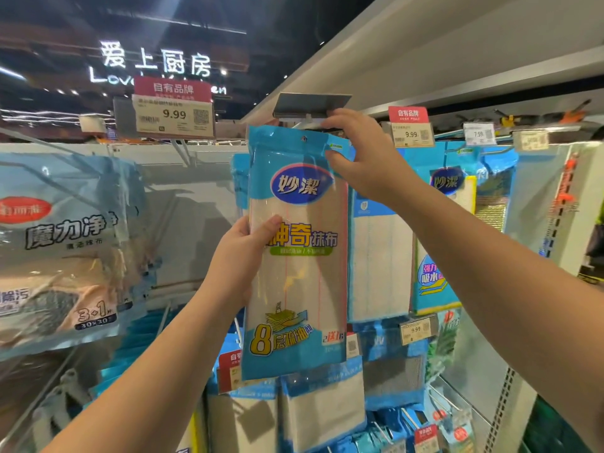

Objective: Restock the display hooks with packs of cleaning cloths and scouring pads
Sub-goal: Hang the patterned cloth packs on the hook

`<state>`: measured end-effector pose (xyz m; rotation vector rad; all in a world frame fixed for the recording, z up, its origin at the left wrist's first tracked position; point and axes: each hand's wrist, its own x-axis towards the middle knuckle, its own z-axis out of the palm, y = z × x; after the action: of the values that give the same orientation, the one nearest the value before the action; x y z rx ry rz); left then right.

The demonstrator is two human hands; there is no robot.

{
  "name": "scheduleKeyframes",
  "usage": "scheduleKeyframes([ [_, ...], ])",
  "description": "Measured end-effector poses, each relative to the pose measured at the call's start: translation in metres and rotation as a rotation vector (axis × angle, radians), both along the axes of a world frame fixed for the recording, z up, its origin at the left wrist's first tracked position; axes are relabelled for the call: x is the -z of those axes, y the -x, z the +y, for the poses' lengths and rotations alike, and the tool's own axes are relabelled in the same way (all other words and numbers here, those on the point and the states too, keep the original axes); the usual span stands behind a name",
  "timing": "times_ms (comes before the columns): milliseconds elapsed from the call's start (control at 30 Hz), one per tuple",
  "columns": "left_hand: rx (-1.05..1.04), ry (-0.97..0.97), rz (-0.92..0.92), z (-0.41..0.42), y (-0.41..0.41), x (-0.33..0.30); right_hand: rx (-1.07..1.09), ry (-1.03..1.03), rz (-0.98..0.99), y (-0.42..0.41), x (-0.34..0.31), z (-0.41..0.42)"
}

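A tall pack of cleaning cloths (295,253) is held up in the middle of the view, in front of the display. It is blue at the top and bottom and see-through in the middle, with pale folded cloth inside. It has a small hang hole near its top edge. The pack stands nearly upright.

The left hand (243,256) comes up from 7 o'clock. It grips the pack's left edge about halfway down, with the thumb pressed flat on the front and the other fingers hidden behind.

The right hand (362,152) reaches in from 4 o'clock. Its thumb and fingers pinch the pack's top right corner. Its raised fingers touch the grey label holder (310,104) at 12 o'clock, just above the pack. The hook itself is hidden behind the pack and the hand, so I cannot tell if the pack is on it.

At 9 o'clock hangs a big pale-blue cloth pack (62,246) with a red oval mark. At 3 o'clock, just beside the held pack, more blue cloth packs (380,256) hang on the display. Above them at 1 o'clock is a price tag (411,134) that says 9.99. A bigger 9.99 price tag (173,117) sits at 11 o'clock. More packs hang lower down at 6 o'clock
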<state>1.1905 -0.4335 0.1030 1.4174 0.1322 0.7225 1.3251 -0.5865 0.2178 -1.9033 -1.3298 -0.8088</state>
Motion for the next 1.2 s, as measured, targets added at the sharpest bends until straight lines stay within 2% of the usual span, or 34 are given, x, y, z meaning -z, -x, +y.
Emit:
scheduleKeyframes([
  [100,-0.018,0.028,0.003,0.004,-0.005,0.002,-0.012,-0.026,-0.013,-0.004,0.008,0.000],
  [200,-0.023,0.107,0.010,0.011,-0.013,0.005,-0.038,-0.077,0.093,-0.003,0.045,0.000],
  [267,-0.027,0.136,0.027,0.017,-0.020,0.007,-0.034,-0.102,0.235,0.002,0.091,0.003],
  [367,-0.058,0.140,0.035,0.027,-0.032,0.010,0.006,-0.053,0.561,0.016,0.166,0.012],
  [433,-0.094,0.137,0.040,0.035,-0.040,0.010,-0.014,-0.013,0.749,0.023,0.198,0.021],
  [467,-0.114,0.133,0.050,0.038,-0.044,0.010,-0.022,0.005,0.784,0.023,0.207,0.027],
  [933,-0.493,-0.071,0.197,0.099,-0.104,0.042,0.207,0.118,0.787,-0.042,0.214,0.129],
  [1033,-0.581,-0.144,0.280,0.109,-0.116,0.046,0.210,0.164,0.807,-0.056,0.215,0.146],
  [1200,-0.615,-0.193,0.369,0.115,-0.126,0.040,0.246,0.230,0.839,-0.065,0.215,0.155],
])
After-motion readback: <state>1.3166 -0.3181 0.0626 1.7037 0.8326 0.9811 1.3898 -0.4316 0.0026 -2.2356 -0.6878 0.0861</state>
